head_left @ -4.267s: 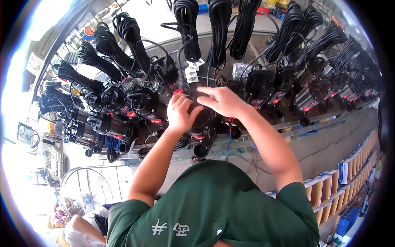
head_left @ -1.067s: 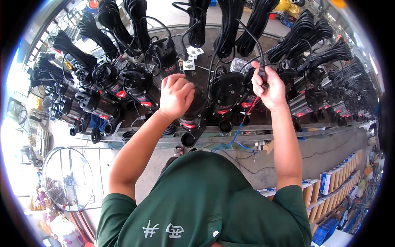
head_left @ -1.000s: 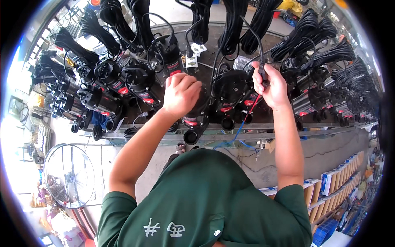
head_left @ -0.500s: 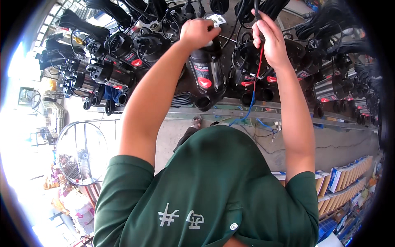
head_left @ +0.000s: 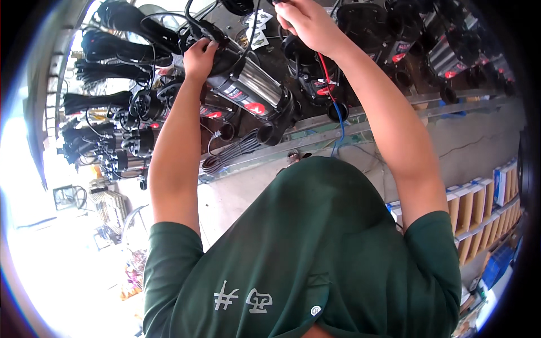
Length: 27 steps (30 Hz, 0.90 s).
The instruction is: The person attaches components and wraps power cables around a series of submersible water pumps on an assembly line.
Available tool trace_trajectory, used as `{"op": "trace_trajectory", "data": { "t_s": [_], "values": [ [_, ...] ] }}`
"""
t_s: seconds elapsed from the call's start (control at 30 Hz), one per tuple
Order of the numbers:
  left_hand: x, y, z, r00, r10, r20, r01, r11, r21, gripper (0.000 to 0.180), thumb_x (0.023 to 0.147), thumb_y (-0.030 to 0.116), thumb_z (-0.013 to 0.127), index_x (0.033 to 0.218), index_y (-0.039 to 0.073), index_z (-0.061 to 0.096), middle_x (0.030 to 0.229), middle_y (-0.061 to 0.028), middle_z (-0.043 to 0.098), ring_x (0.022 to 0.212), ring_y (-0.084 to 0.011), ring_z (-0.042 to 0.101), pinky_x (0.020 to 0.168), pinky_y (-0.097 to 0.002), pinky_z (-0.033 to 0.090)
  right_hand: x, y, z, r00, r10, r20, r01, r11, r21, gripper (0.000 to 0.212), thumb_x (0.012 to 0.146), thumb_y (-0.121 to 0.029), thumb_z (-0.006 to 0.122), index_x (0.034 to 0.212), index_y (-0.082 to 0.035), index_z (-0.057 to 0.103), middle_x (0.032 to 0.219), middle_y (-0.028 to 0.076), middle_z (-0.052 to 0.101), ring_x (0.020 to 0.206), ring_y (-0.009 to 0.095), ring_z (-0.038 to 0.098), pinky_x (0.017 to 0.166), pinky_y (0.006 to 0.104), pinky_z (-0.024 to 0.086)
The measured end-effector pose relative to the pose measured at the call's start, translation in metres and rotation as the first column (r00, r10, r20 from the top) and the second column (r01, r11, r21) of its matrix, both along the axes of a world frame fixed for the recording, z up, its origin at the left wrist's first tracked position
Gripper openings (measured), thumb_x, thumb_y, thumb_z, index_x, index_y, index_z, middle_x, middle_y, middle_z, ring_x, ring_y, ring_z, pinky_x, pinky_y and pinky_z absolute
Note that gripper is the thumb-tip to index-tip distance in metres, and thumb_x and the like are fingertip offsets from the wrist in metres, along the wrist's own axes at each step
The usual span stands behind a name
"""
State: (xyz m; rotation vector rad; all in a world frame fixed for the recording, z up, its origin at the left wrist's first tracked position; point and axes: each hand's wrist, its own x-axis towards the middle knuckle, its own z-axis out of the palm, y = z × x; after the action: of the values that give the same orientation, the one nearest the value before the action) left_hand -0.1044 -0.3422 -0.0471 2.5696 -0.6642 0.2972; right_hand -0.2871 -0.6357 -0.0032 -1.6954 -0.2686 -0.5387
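At the far left, bundled black cables [head_left: 107, 70] are seen fanned out one above another, with a row of dark pumps [head_left: 147, 108] partly covered by them. Next, the left hand [head_left: 198, 61] is placed at the upper end of a steel-bodied pump [head_left: 253, 84]; its fingers are clenched there, though the part gripped is mostly hidden by them. Below, a tied coil of cable [head_left: 235, 150] is laid near the front edge of the counter [head_left: 309, 126]. The steel-bodied pump is set on the counter just behind that edge, its black outlet [head_left: 267, 134] turned to the front; it is seen aslant, but whether it is truly tilted cannot be told. Beyond it, small printed cards [head_left: 258, 35] are scattered. To the right, a black piece [head_left: 276, 1], cut off by the upper border, is grasped in the fingers of the right hand [head_left: 313, 25]. From beneath this hand a red lead [head_left: 324, 70] is run down to a blue cable [head_left: 340, 125], in front of a black pump [head_left: 311, 70]. Farther right, more pumps [head_left: 451, 56] are lined up, and below them open cartons [head_left: 472, 205] are stacked in rows, with a blue crate [head_left: 499, 263] placed beneath.
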Motion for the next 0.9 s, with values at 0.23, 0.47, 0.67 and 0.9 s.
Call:
{"op": "trace_trajectory", "data": {
  "t_s": [0.23, 0.47, 0.67, 0.9],
  "values": [
    [-0.009, 0.007, 0.002, 0.993, -0.119, -0.006, 0.117, 0.980, -0.160, 0.032, 0.096, 0.026, 0.065, 0.078, 0.000, 0.058, 0.064, -0.0056, 0.046, 0.065, -0.0113, 0.042, 0.061, -0.0330, 0.039, 0.009, -0.003, -0.013, 0.976, 0.189, 0.111, -0.214, 0.930, 0.299, 0.017, 0.110, -0.019, 0.048, 0.102, -0.005, 0.054, 0.079, 0.003, 0.057, 0.066, 0.008, 0.054, 0.058, 0.0261, 0.046],
    [-0.004, 0.009, 0.001, 0.991, -0.130, -0.014, 0.126, 0.981, -0.147, 0.033, 0.092, 0.030, 0.067, 0.080, 0.000, 0.064, 0.067, -0.0138, 0.060, 0.062, -0.0214, 0.055, 0.064, -0.0367, 0.046, 0.001, -0.004, -0.018, 0.997, 0.041, 0.068, -0.048, 0.994, 0.101, 0.036, 0.107, -0.027, 0.054, 0.127, 0.000, 0.067, 0.090, 0.004, 0.067, 0.081, 0.013, 0.060, 0.076, 0.0284, 0.048],
    [0.002, 0.008, -0.002, 0.987, -0.158, -0.012, 0.154, 0.973, -0.173, 0.035, 0.094, 0.029, 0.067, 0.078, -0.001, 0.061, 0.063, -0.0100, 0.054, 0.061, -0.0155, 0.048, 0.060, -0.0351, 0.042, -0.003, -0.013, -0.009, 0.990, 0.138, 0.027, -0.140, 0.983, 0.118, 0.034, 0.109, -0.029, 0.052, 0.132, -0.007, 0.064, 0.091, -0.001, 0.066, 0.075, 0.008, 0.053, 0.070, 0.0264, 0.046],
    [-0.002, 0.005, 0.002, 0.988, -0.156, 0.008, 0.155, 0.974, -0.162, 0.032, 0.095, 0.026, 0.067, 0.079, -0.001, 0.062, 0.064, -0.0092, 0.054, 0.062, -0.0149, 0.048, 0.060, -0.0345, 0.042, 0.016, -0.011, -0.024, 0.987, 0.155, -0.041, -0.143, 0.967, 0.210, 0.030, 0.106, -0.031, 0.054, 0.118, -0.008, 0.068, 0.074, -0.004, 0.056, 0.065, 0.006, 0.048, 0.065, 0.0245, 0.041]
  ]
}}
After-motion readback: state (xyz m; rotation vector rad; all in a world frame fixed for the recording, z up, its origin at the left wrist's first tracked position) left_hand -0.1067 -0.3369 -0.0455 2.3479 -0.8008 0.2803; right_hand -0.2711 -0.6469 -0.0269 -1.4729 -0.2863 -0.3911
